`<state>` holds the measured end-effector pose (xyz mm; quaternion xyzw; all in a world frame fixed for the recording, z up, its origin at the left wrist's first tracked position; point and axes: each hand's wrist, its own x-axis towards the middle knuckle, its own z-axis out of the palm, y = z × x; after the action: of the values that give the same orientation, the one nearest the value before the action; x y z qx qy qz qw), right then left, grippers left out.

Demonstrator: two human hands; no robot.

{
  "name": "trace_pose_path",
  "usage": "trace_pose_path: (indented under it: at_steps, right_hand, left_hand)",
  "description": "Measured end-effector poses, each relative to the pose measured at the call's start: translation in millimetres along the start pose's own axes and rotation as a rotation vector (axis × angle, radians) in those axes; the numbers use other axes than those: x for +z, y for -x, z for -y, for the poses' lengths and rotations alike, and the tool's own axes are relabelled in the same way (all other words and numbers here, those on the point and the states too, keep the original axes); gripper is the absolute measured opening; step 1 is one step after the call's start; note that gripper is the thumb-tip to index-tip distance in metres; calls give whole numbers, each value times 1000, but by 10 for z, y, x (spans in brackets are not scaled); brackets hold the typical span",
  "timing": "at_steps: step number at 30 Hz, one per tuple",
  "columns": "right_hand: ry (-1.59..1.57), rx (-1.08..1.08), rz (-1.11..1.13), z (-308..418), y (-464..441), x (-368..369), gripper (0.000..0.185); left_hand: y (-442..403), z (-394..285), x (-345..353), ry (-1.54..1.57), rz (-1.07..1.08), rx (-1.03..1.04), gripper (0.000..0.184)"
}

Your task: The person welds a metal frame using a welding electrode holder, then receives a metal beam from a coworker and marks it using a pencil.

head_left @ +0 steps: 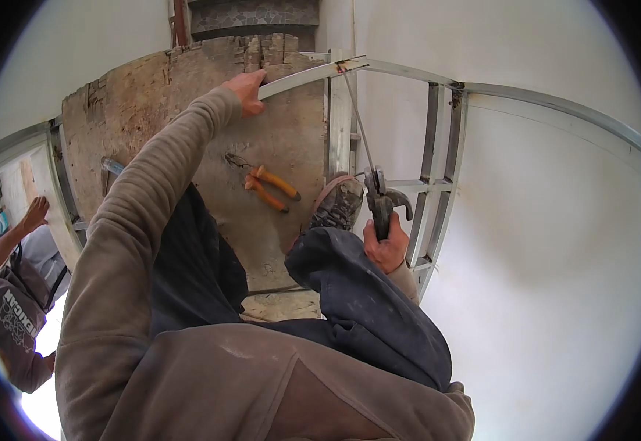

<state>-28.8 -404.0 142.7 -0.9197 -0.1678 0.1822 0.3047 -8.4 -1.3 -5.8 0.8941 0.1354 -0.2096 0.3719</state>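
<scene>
My left hand [247, 93] is closed around the free end of a light metal bar [298, 79], over a weathered wooden board [210, 140]. In my right hand [387, 246] is a dark welding electrode holder [379, 200], gripped by its handle. A long thin electrode [358, 121] runs up from its jaws, and its tip is at or very near the joint where the bar meets the metal frame [401, 71]. Whether the tip touches cannot be made out. Orange-handled pliers [265, 187] lie on the board between my arms, jaws toward the upper left.
A tool with a translucent bluish handle [112, 166] lies partly behind my left sleeve. Metal studs [449, 140] stand along the white wall [533, 213] at right. My shoe [339, 202] rests on the board. Another person [19, 301] is at lower left, beyond the frame.
</scene>
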Motion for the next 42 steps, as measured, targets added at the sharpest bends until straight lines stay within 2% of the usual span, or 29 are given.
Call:
trace_pose_path:
  at_steps: [6,9,12,15,16,18,19,20,22,23,28,34,42]
  right_hand:
    - [-26,-10,4,-10,-27,26,23]
    - [-33,-1,8,-17,-27,36,24]
    - [5,-17,14,-61,2,29,26]
    - [43,-88,19,-83,10,1,27]
    - [13,-44,20,-85,10,11,27]
    - [-48,45,19,-71,-3,41,26]
    - [-40,25,15,-80,-6,41,25]
    - [-8,46,55,-110,11,18,25]
    - [-9,-72,-11,-30,-6,-3,23]
    - [-26,-48,-45,-71,8,16,23]
    - [-103,-28,-103,-67,-12,16,21]
    - [-83,57,-31,34,-53,10,17]
    - [-70,69,-25,53,-37,-1,17]
  left_hand:
    - [-11,-28,-31,-25,38,-32,46]
    - [-70,-85,-49,-119,93,-129,51]
    - [-144,-35,-63,-103,191,-126,55]
    - [-146,9,14,-128,106,-171,56]
    - [-142,34,61,-133,73,-185,58]
    - [-143,107,45,-36,56,-27,62]
    - [-177,97,34,-139,85,-60,65]
    - [-209,66,47,-162,120,-125,64]
    - [-166,120,132,-132,-61,47,55]
    - [-159,200,95,23,29,74,54]
    - [-94,157,123,11,-16,17,51]
    - [-22,25,-1,3,19,2,48]
    - [19,-38,-16,-13,23,-29,41]
